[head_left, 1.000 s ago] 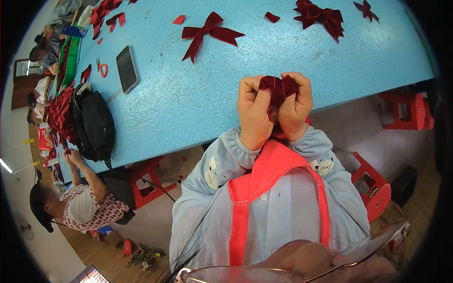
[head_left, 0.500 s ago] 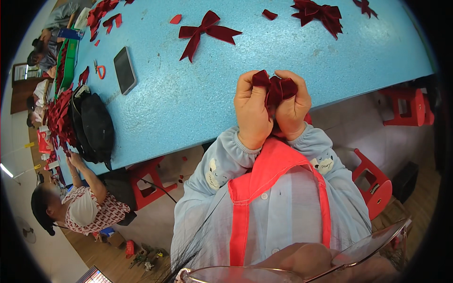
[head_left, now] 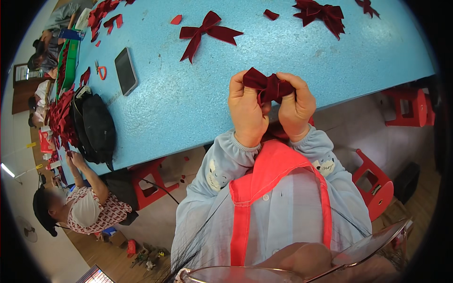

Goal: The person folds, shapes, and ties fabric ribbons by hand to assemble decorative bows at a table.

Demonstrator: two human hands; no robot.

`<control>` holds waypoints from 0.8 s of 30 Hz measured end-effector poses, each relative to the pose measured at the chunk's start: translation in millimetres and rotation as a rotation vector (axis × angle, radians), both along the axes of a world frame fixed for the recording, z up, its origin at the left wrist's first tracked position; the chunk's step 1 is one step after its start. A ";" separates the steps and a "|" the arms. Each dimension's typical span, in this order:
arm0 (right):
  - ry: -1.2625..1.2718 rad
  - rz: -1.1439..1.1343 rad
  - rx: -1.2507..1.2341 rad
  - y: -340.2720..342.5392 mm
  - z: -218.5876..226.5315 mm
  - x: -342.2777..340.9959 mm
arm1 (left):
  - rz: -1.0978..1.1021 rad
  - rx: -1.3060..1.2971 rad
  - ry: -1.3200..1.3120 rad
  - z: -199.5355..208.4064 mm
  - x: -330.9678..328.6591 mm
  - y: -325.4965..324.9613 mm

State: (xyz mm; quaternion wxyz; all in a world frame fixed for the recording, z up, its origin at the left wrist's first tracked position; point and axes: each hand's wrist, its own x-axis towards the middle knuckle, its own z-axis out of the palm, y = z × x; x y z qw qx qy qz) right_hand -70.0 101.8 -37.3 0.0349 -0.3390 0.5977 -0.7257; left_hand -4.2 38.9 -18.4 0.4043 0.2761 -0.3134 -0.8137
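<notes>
Between my two hands, close to the table's front edge, is a dark red velvet bow (head_left: 268, 86). My left hand (head_left: 247, 111) pinches its left loop between thumb and fingers. On the other side, my right hand (head_left: 297, 104) grips the right loop the same way. The knot shows in the middle, while the outer ends of the loops are partly covered by my fingers. Farther back on the table lies a finished-looking red velvet bow (head_left: 206, 33) with two tails spread out. A cluster of stacked bows (head_left: 322, 18) rests at the back right.
On the blue table (head_left: 165, 118) lie a phone (head_left: 125, 70), orange-handled scissors (head_left: 101, 71) and a black bag (head_left: 96, 125). Red fabric pieces (head_left: 61, 115) are heaped beyond the bag. A co-worker (head_left: 85, 203) sits at the left. Red stools (head_left: 375, 186) stand at the right.
My hands have drawn slightly apart, the left one leftward and the right one rightward. The bow's loops are now spread wider and its knot shows more clearly.
</notes>
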 end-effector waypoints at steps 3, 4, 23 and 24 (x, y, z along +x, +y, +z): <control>0.067 0.075 0.042 0.7 1.1 -6.0 | -0.009 0.025 -0.008 -1.0 0.6 -3.8; 0.100 0.087 0.023 0.1 1.6 -8.1 | -0.017 0.032 -0.011 -1.5 0.6 -4.7; -0.066 0.416 -0.065 -2.8 -6.7 -10.4 | -0.111 0.023 -0.072 6.8 9.8 -17.3; -0.067 0.411 -0.066 -2.3 -8.0 -9.3 | -0.112 0.008 -0.043 5.1 9.5 -16.5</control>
